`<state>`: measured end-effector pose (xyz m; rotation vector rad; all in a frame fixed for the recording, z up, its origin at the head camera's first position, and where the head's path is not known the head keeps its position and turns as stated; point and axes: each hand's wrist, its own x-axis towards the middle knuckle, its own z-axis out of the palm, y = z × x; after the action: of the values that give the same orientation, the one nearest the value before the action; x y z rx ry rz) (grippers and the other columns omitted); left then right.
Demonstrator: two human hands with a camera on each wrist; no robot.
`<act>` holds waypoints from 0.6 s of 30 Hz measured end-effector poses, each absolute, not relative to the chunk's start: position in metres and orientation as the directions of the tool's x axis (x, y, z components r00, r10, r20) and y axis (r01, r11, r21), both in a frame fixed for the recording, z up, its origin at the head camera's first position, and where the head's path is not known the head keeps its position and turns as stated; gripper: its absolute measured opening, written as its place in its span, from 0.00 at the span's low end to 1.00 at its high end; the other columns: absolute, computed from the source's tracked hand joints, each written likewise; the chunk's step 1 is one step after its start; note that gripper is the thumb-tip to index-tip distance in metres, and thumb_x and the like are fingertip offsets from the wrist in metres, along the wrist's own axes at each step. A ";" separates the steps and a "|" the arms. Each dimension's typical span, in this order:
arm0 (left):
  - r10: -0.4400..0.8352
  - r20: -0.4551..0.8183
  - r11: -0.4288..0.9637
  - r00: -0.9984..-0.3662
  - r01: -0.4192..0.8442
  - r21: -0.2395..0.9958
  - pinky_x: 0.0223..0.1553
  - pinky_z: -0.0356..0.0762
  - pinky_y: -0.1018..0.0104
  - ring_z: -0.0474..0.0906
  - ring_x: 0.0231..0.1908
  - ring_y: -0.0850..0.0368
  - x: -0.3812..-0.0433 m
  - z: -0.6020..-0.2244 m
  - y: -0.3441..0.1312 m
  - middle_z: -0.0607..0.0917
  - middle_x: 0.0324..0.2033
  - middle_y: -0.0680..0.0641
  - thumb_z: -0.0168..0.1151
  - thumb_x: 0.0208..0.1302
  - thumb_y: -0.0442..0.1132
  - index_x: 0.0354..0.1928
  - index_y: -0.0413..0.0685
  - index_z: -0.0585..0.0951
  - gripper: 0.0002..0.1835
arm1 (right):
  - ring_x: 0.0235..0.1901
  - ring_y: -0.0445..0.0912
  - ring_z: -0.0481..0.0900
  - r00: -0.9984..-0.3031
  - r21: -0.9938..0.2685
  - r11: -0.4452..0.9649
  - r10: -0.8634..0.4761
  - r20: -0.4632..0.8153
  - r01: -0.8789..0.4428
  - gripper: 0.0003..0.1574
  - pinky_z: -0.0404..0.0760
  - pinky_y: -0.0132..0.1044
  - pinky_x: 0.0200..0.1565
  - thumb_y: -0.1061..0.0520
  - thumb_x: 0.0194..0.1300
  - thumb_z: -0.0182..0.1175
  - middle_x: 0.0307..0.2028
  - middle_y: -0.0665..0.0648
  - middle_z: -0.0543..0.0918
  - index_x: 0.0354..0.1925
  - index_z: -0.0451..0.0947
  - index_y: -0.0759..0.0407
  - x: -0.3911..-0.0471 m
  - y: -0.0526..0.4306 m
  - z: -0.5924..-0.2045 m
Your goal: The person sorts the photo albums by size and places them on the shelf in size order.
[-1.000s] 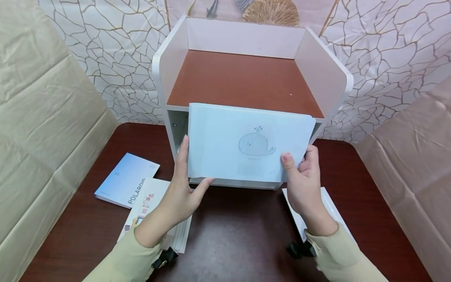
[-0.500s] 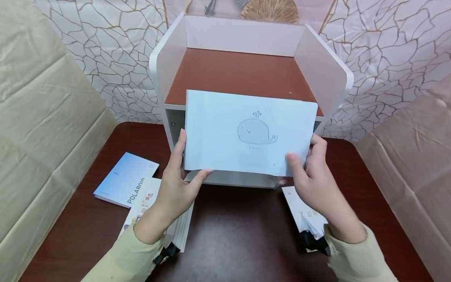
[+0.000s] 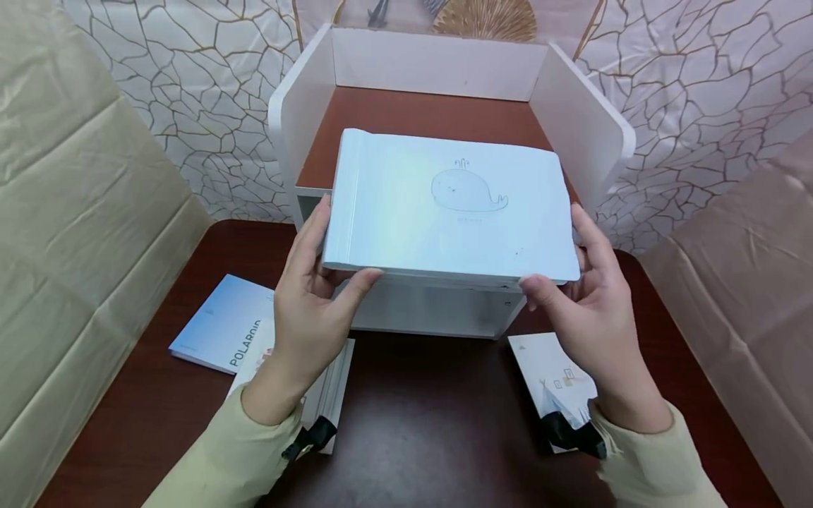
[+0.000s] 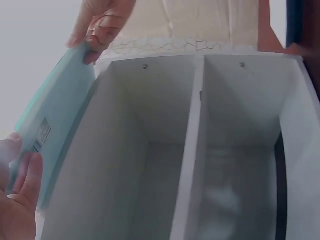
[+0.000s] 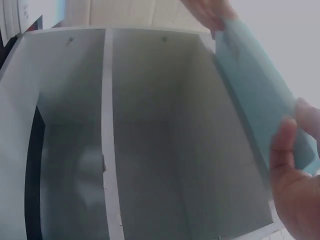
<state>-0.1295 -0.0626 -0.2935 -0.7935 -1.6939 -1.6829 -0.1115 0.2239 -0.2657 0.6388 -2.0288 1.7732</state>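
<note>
Both hands grip one book (image 3: 400, 219): the left hand (image 3: 311, 310) pinches its left end, thumb at the lower edge and fingers behind, and the right hand (image 3: 591, 303) pinches the opposite end in like fashion, thumb near the lower corner. The book, its whale drawing uppermost, hangs tilted between the two grips, its lower edge nearer the person. A barcode label (image 4: 43, 132) shows on the underside. Beyond the grip stands the shelf (image 3: 438, 65); the book overlaps its top board in the head view, but contact between them cannot be confirmed. Beneath the grip, the wrist views show two compartments parted by a divider (image 4: 191, 150). As to progress, the lift is judged complete, the book being clear of the table (image 3: 419, 437) and secured at both ends; setting down and release are not yet done. Three other items lie outside the grip on the table: the blue book (image 3: 219, 321) to the left of the left hand, a white stack (image 3: 336, 384) partly hidden beneath the left forearm, and a white book (image 3: 546, 367) below the right hand. None of these is held. Their handling, if required, is judged outstanding.
</note>
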 end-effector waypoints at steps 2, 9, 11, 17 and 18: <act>-0.013 0.772 0.031 -0.636 0.771 0.636 0.52 0.76 0.60 0.69 0.61 0.48 -0.133 -0.290 -0.062 0.62 0.69 0.44 0.66 0.50 0.16 0.72 0.35 0.57 0.47 | 0.26 0.46 0.74 -0.821 -0.815 0.100 -0.060 0.568 -0.571 0.53 0.77 0.29 0.27 0.76 0.57 0.63 0.54 0.67 0.73 0.74 0.51 0.58 -0.116 0.223 -0.266; -0.016 0.745 0.251 -0.666 0.719 0.648 0.42 0.79 0.64 0.74 0.54 0.55 -0.146 -0.283 -0.065 0.65 0.68 0.50 0.70 0.58 0.30 0.72 0.41 0.61 0.41 | 0.27 0.47 0.73 -0.835 -0.830 0.125 0.020 0.550 -0.544 0.45 0.75 0.27 0.28 0.69 0.61 0.64 0.51 0.65 0.75 0.72 0.57 0.58 -0.129 0.220 -0.263; -0.011 0.739 0.321 -0.674 0.697 0.641 0.41 0.79 0.63 0.73 0.54 0.57 -0.150 -0.280 -0.065 0.64 0.68 0.50 0.69 0.60 0.36 0.72 0.43 0.62 0.40 | 0.28 0.47 0.74 -0.841 -0.837 0.145 0.048 0.539 -0.528 0.44 0.76 0.27 0.30 0.67 0.61 0.64 0.48 0.65 0.77 0.72 0.59 0.57 -0.133 0.219 -0.261; 0.002 0.717 0.430 -0.697 0.648 0.628 0.49 0.75 0.60 0.68 0.59 0.60 -0.160 -0.269 -0.064 0.66 0.67 0.47 0.65 0.65 0.45 0.70 0.40 0.62 0.36 | 0.24 0.49 0.72 -0.848 -0.850 0.177 0.113 0.518 -0.496 0.41 0.74 0.28 0.26 0.64 0.59 0.67 0.30 0.64 0.77 0.69 0.65 0.57 -0.146 0.216 -0.254; 0.005 0.712 0.450 -0.702 0.638 0.625 0.50 0.75 0.60 0.67 0.60 0.61 -0.161 -0.267 -0.064 0.67 0.67 0.46 0.64 0.66 0.46 0.70 0.39 0.63 0.36 | 0.23 0.50 0.71 -0.849 -0.854 0.169 0.122 0.514 -0.492 0.41 0.73 0.29 0.25 0.64 0.59 0.68 0.28 0.64 0.78 0.68 0.66 0.57 -0.148 0.216 -0.254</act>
<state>-0.1611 -0.0644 -0.2667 -0.5348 -2.0579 -1.2649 -0.1480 0.2155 -0.2538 0.3484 -1.9805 1.7264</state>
